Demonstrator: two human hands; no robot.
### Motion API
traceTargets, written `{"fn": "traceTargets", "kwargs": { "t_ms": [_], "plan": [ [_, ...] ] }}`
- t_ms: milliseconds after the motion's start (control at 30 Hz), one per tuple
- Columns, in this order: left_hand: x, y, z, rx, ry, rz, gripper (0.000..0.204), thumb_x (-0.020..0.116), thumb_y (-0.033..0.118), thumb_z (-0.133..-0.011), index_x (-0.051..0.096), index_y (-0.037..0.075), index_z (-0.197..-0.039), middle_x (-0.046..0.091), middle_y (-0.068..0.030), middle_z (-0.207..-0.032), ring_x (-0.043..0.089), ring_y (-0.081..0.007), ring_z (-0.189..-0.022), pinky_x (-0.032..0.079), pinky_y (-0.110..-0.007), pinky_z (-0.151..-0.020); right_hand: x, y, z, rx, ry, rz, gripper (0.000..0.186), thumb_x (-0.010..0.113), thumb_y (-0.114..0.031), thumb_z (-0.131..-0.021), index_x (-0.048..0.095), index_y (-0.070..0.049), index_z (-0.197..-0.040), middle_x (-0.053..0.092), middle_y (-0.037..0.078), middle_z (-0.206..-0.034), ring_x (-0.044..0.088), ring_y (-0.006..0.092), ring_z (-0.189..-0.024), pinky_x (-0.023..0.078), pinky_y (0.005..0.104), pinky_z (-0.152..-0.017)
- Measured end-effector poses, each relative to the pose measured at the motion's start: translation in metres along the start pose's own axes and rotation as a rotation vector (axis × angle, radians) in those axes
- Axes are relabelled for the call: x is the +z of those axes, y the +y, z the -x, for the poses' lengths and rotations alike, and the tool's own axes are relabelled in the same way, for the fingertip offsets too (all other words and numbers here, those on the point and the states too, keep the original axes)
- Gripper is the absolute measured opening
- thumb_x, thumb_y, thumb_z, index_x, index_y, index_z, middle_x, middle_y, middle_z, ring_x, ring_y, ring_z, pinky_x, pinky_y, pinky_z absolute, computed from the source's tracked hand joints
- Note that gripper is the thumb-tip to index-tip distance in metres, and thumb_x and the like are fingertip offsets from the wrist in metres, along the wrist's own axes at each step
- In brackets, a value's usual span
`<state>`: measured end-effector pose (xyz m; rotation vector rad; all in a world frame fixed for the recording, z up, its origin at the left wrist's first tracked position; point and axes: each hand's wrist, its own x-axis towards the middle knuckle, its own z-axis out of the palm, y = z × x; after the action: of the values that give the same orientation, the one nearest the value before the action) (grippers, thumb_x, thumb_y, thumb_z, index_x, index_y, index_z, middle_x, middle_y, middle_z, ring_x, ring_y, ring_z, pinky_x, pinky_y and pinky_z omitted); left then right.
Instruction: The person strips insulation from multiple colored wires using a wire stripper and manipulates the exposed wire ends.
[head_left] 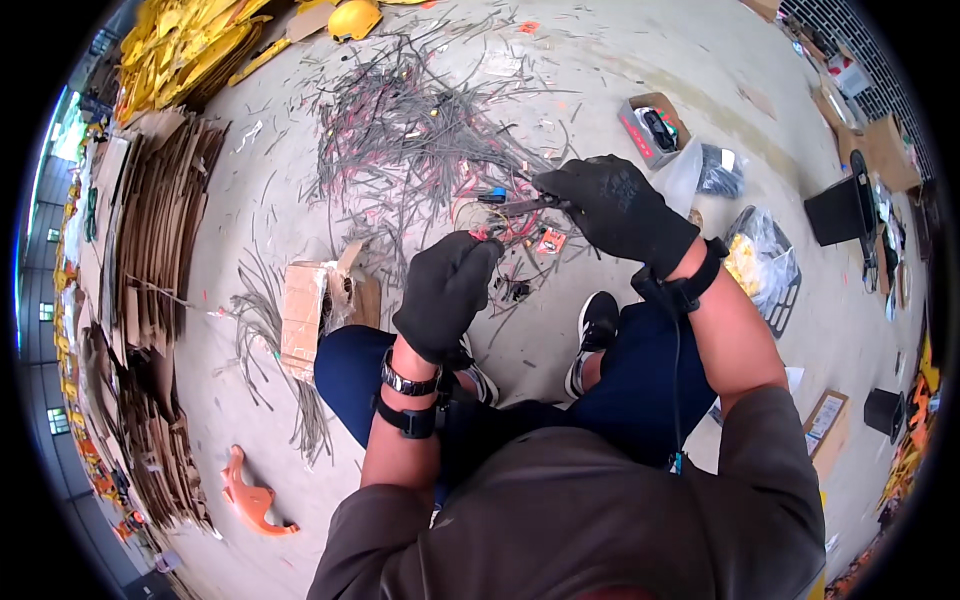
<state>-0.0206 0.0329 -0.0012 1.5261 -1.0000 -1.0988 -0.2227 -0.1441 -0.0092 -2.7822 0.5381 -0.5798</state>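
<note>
Gloved left hand (447, 290) pinches wires (487, 228); right hand (612, 208) clamps pliers (520, 205) pointing left.

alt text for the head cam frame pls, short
A seated person in black gloves works over a concrete floor: the right hand grips a small plier-like tool and the left hand pinches thin wires. A pile of grey wire offcuts lies ahead, and stacked cardboard to the left.
</note>
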Motion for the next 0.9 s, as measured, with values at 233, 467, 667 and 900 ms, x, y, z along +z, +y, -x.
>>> {"fn": "traceTargets", "kwargs": {
  "t_ms": [233,467,667,900],
  "plan": [
    [0.000,-0.004,0.000,-0.047,-0.029,-0.027,0.020,0.063,0.016,-0.099,0.072,-0.002,-0.103,0.052,0.0026,-0.061,0.048,-0.0054,-0.050,0.036,-0.025,-0.046,0.002,-0.019,-0.003,-0.084,-0.071,0.179,0.035,0.065,-0.010,-0.085,0.069,-0.015,-0.120,0.068,0.008,-0.101,0.065,0.0300,-0.097,0.047,0.0448,-0.097],
    [0.000,0.002,-0.003,-0.179,-0.032,0.059,0.019,0.066,0.017,-0.098,0.071,-0.002,-0.098,0.058,-0.0018,-0.060,0.051,-0.0074,-0.047,0.039,-0.025,-0.045,0.003,-0.029,-0.006,-0.110,0.026,0.315,0.033,0.063,-0.013,-0.088,0.069,-0.017,-0.120,0.066,0.006,-0.103,0.064,0.0286,-0.100,0.044,0.0486,-0.106],
    [0.011,0.004,-0.004,-0.258,0.045,0.284,0.020,0.070,0.017,-0.095,0.071,-0.003,-0.098,0.063,-0.0060,-0.060,0.055,-0.0116,-0.045,0.043,-0.025,-0.043,0.006,-0.037,-0.011,-0.114,0.068,0.484,0.028,0.061,-0.017,-0.087,0.069,-0.016,-0.114,0.065,0.006,-0.095,0.064,0.0262,-0.099,0.042,0.0501,-0.106],
    [0.021,0.009,-0.002,-0.245,0.162,0.391,0.022,0.073,0.017,-0.092,0.071,-0.004,-0.096,0.065,-0.0089,-0.062,0.060,-0.0133,-0.046,0.045,-0.025,-0.042,0.011,-0.042,-0.015,-0.100,0.096,0.603,0.029,0.061,-0.018,-0.088,0.068,-0.014,-0.116,0.063,0.007,-0.095,0.062,0.0277,-0.097,0.041,0.0520,-0.105]
  ]
}}
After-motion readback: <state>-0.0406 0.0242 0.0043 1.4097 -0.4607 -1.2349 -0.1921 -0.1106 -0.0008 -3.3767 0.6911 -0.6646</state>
